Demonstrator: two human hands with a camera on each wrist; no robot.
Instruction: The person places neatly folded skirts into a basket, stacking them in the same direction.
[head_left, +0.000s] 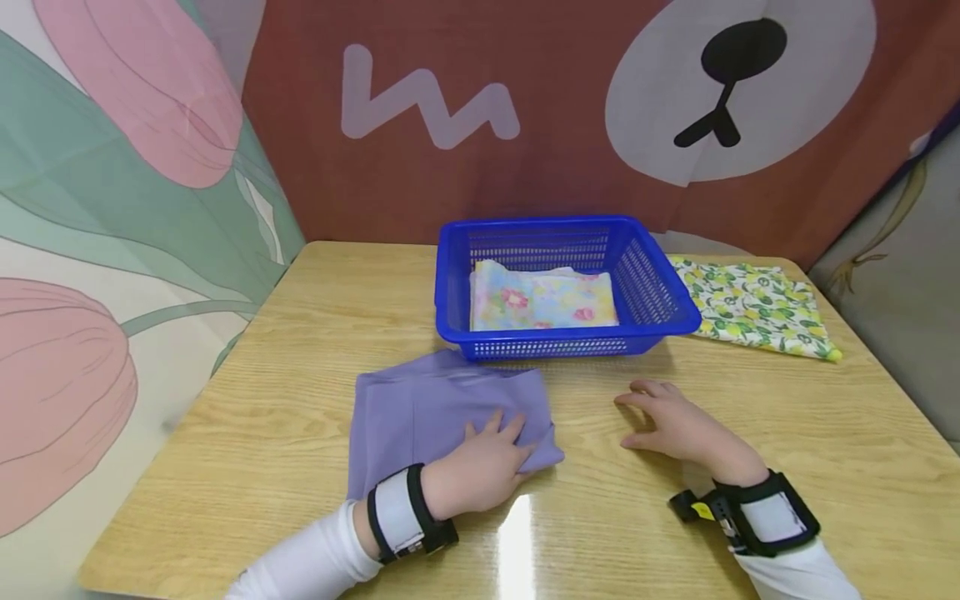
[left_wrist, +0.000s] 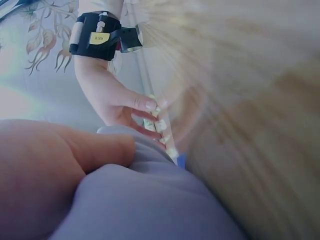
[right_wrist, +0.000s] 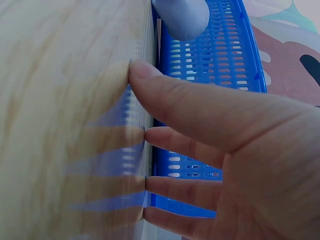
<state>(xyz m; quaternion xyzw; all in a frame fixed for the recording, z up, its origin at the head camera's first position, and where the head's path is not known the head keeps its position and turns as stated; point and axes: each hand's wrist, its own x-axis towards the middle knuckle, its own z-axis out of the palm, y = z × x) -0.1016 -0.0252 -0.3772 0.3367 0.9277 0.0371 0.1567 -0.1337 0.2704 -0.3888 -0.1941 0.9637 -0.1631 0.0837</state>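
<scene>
One left hand [head_left: 476, 475], hidden from right wrist

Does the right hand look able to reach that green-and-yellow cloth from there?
Probably yes: the right hand holds nothing, and only bare tabletop shows between it and the green-and-yellow cloth.

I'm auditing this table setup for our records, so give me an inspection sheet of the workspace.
Surface: light wood-grain table, glare near the front.
Job's things: folded purple cloth, in front of a blue perforated plastic basket holding folded pastel floral cloth.
Clutter: nothing clearly stray; folded white lemon-print cloth lies right of the basket.
Hands: left hand rests on the purple cloth; right hand holds nothing.
Cables: nothing seen.
Surroundings: reddish-brown printed hanging behind, flower-printed hanging at left.
</scene>
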